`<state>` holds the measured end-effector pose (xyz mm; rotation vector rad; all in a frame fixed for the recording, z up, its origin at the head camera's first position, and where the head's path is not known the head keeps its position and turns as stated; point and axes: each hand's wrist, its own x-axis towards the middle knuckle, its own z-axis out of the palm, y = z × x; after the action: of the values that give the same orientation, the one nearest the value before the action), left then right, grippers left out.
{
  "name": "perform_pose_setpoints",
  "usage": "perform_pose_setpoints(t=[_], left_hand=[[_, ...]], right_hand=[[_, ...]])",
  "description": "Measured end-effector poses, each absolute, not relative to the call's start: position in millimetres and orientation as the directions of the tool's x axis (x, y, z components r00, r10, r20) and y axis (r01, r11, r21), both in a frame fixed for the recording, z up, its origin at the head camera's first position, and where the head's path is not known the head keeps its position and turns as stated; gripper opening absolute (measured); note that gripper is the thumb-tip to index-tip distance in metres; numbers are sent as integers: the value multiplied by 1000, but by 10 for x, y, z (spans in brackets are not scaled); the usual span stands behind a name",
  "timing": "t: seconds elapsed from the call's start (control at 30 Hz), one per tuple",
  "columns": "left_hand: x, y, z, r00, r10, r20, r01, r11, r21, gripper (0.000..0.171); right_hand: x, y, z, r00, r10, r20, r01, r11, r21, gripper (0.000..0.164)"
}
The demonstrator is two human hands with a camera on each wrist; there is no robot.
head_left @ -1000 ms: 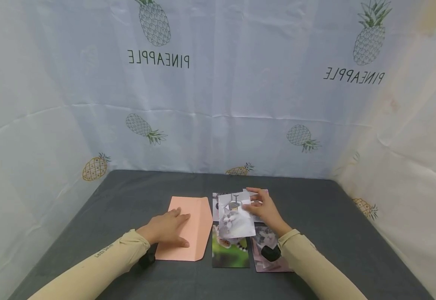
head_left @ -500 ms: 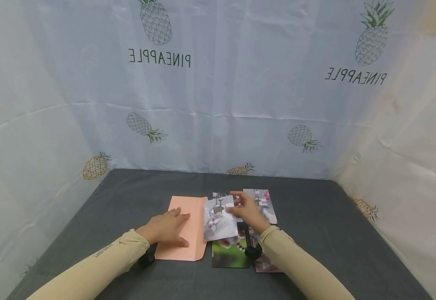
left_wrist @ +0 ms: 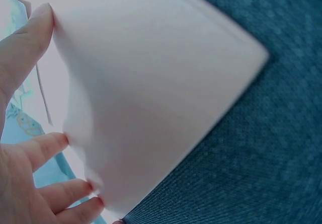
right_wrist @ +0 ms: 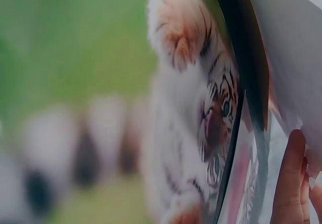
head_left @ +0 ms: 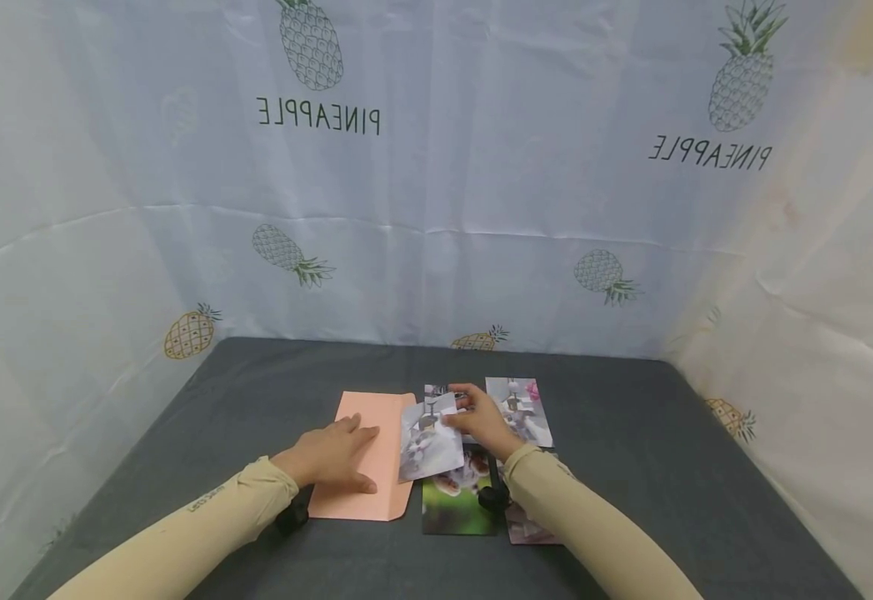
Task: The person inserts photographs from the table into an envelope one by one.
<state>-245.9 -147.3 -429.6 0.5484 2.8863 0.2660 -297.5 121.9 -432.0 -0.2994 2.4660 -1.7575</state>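
Observation:
A pink envelope [head_left: 386,454] lies on the dark table with its flap side facing right. My left hand [head_left: 329,454] rests on it, fingers spread, and in the left wrist view the fingertips touch its pale, bowed surface [left_wrist: 151,108]. Between thumb and fingers, my right hand [head_left: 487,425] pinches a grey-white photo card [head_left: 429,450] by its right side. The card tilts, and its left edge overlaps the envelope's flap. In the right wrist view the card's plain back [right_wrist: 302,53] stands beside the tiger cub photo [right_wrist: 75,58], with my right fingers [right_wrist: 289,183] against it.
Under and right of the held card lie more photos: the green tiger cub one [head_left: 455,510], a grey one with a pink flower [head_left: 526,412], a pinkish one [head_left: 530,529] partly under my right forearm, and another [head_left: 433,389] mostly covered. A pineapple-print curtain [head_left: 436,183] surrounds the table.
My right hand has carried the photo card left, from above the other photos to the envelope's flap, uncovering the flower photo. The left hand has stayed on the envelope.

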Motion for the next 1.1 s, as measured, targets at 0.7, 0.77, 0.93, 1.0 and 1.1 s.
perform_pose_setpoints(t=[0.7,0.77,0.93,1.0,1.1], left_hand=[[-2478,-1487,-4308,-911,385,-151,350,912,216,92],[-2479,-1487,-4313,-911,385,-149,350,912,215,92],[-2475,-1483,-4313,-912,380,-156,344,914,216,92],[-2471,-1481,-4310,-912,379,-156,343,914,216,91],[-2466,-1477,-4301,-912,381,-154,344,913,220,91]], right_hand=[[-3051,1087,-4380,-976,-214,-31,-66,432,-900,61],[-3050,1079,-4377,-977,-211,-38,-62,449,-892,61],[-3066,1066,-4379,-977,-208,-39,-67,477,-876,61],[-3070,1064,-4379,-976,-213,-33,-76,484,-872,61],[-3074,1064,-4384,-974,-226,-29,-89,491,-867,61]])
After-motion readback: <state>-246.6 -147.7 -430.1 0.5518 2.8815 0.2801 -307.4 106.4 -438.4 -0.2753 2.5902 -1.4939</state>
